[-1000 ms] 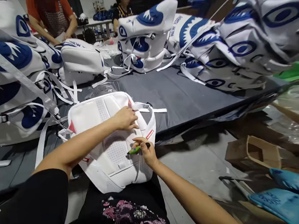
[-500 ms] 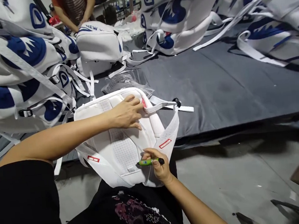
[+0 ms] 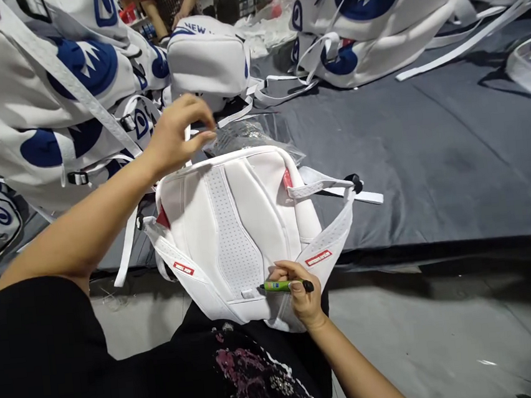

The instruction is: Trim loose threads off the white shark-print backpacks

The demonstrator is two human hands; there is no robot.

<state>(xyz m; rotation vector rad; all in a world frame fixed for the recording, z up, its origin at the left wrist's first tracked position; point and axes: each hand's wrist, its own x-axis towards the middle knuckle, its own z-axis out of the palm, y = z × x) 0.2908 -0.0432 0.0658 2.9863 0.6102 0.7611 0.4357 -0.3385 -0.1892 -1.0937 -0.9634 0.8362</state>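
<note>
A white backpack [image 3: 266,205] lies back side up at the table's edge and over my lap, its straps with red labels spread to both sides. My right hand [image 3: 300,289] is closed around a green pen [image 3: 283,286] with a black end, low on the backpack. Above the pack's upper left edge is my left hand [image 3: 193,128], fingers curved, thumb apart from them, with nothing seen between them. Clear plastic bags [image 3: 252,134] lie just behind the backpack.
White and blue backpacks are piled at the left [image 3: 79,73] and back right [image 3: 371,32]. A smaller white bag [image 3: 208,60] stands behind, near another person's arms [image 3: 188,3]. The dark table [image 3: 429,145] has its front edge across the middle.
My left hand has lifted off the backpack's panel and moved left and up. My right hand still holds the pen low on the pack. The view has shifted, so things appear further right.
</note>
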